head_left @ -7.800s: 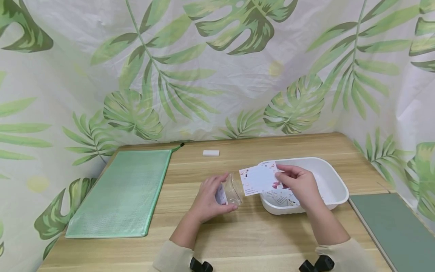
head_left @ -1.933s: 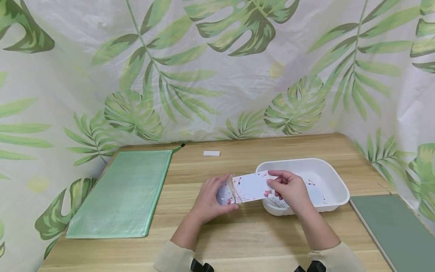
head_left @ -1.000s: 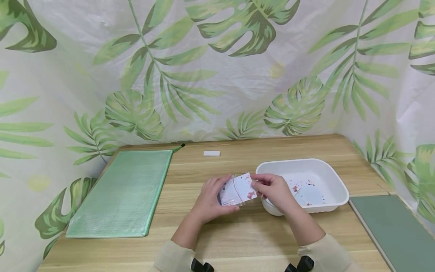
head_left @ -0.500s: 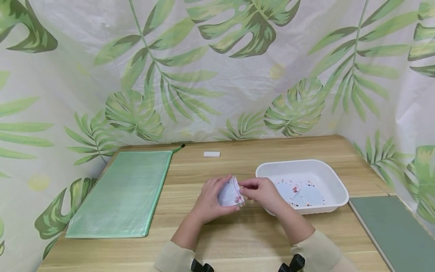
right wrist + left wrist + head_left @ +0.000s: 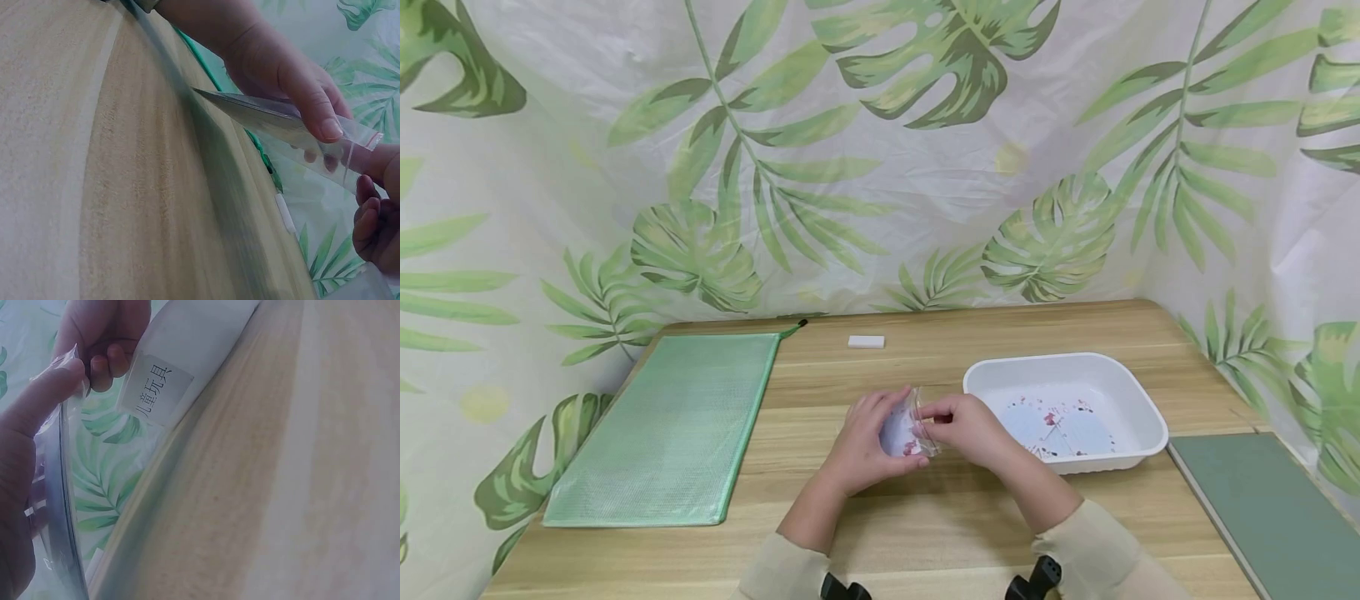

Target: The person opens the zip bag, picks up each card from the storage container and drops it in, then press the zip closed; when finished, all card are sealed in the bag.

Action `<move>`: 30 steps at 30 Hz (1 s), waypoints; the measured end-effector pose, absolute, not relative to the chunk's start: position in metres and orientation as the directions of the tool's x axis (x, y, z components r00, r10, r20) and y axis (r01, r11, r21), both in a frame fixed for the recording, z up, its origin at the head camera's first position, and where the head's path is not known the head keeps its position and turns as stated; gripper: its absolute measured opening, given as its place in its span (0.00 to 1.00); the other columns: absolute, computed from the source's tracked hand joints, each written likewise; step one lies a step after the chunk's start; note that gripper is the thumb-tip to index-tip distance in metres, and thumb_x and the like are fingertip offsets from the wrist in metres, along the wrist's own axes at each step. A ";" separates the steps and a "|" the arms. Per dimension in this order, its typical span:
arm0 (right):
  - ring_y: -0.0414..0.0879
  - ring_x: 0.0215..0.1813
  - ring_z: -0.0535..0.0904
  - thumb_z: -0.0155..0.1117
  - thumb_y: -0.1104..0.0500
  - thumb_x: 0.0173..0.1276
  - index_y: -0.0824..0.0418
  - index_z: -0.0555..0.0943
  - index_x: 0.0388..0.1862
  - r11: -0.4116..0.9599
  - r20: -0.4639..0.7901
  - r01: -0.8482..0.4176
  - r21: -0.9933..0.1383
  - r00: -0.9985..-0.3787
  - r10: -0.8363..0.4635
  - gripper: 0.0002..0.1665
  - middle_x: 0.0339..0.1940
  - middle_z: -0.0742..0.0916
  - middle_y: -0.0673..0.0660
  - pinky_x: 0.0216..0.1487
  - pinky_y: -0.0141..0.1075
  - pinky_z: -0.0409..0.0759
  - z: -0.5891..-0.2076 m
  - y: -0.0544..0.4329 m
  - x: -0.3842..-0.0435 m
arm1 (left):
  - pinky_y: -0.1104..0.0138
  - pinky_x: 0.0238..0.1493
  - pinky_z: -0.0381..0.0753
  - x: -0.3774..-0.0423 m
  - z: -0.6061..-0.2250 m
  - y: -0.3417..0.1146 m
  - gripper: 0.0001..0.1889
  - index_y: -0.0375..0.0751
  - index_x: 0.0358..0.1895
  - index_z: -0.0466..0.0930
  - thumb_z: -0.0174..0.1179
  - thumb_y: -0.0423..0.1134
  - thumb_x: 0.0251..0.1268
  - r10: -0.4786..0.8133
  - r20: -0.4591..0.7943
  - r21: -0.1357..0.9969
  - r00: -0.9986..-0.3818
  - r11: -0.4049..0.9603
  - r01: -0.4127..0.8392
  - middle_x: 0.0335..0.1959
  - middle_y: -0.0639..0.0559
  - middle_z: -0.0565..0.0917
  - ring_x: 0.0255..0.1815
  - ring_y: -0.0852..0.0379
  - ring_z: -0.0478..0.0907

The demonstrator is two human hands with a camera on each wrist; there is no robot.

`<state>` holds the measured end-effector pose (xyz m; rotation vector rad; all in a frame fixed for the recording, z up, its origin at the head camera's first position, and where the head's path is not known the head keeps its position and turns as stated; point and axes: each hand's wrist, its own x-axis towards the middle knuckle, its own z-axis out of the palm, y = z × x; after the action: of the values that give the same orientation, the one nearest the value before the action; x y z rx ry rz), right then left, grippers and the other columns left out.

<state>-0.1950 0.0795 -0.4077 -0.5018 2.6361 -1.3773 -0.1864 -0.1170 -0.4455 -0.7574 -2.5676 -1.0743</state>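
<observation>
In the head view my left hand grips a small clear zip bag by its closed end, thumb at the front and fingers behind. Inside the bag lie printed paper cards, pale blue with pink figures. My right hand has its fingertips in the mouth of the bag, at the edge of a card. The right wrist view shows the bag tilted, its red-striped lip beside the right fingers, other fingers curled below. The fingertips' contact with the card is partly hidden.
Right of the hands stands a white plastic tray with printed cards on its floor. A green mesh zip pouch lies at the left, a small white block at the back. A grey-green board lies at the right edge.
My right hand has moved left from over the tray, sliding the card into the bag until it lies inside. The left hand stays in place, still holding the bag.
</observation>
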 end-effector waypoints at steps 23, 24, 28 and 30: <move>0.49 0.40 0.79 0.65 0.53 0.68 0.65 0.78 0.61 0.688 -0.194 0.062 -0.723 -0.974 -0.117 0.26 0.49 0.84 0.64 0.36 0.38 0.81 -0.411 0.203 -0.238 | 0.49 0.63 0.70 -0.186 -0.447 -0.117 0.50 0.49 0.70 0.69 0.78 0.54 0.35 0.342 0.364 0.642 -0.866 0.582 0.499 0.56 0.49 0.79 0.61 0.49 0.71; 0.48 0.38 0.79 0.65 0.54 0.67 0.67 0.78 0.60 0.699 -0.196 0.059 -0.713 -0.974 -0.117 0.26 0.47 0.84 0.64 0.37 0.37 0.80 -0.414 0.207 -0.239 | 0.49 0.63 0.70 -0.186 -0.447 -0.117 0.50 0.49 0.70 0.69 0.78 0.54 0.35 0.341 0.360 0.643 -0.868 0.584 0.496 0.56 0.49 0.79 0.61 0.49 0.71; 0.47 0.37 0.78 0.68 0.54 0.64 0.69 0.79 0.57 0.738 -0.214 0.055 -0.673 -0.969 -0.123 0.27 0.42 0.84 0.61 0.39 0.36 0.75 -0.420 0.214 -0.241 | 0.49 0.63 0.70 -0.188 -0.448 -0.116 0.50 0.49 0.70 0.68 0.79 0.55 0.35 0.340 0.350 0.643 -0.873 0.590 0.488 0.56 0.50 0.79 0.61 0.49 0.71; 0.47 0.39 0.76 0.69 0.54 0.62 0.69 0.79 0.57 0.760 -0.226 0.051 -0.648 -0.966 -0.128 0.28 0.40 0.82 0.61 0.39 0.36 0.73 -0.421 0.217 -0.242 | 0.49 0.63 0.70 -0.188 -0.448 -0.116 0.50 0.49 0.70 0.68 0.79 0.55 0.35 0.340 0.347 0.643 -0.874 0.592 0.485 0.56 0.50 0.78 0.61 0.49 0.71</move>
<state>-0.2417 0.2169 -0.4208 -0.0601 2.7014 -1.0048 -0.1883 -0.1164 -0.4479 -0.6895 -2.6318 -1.1482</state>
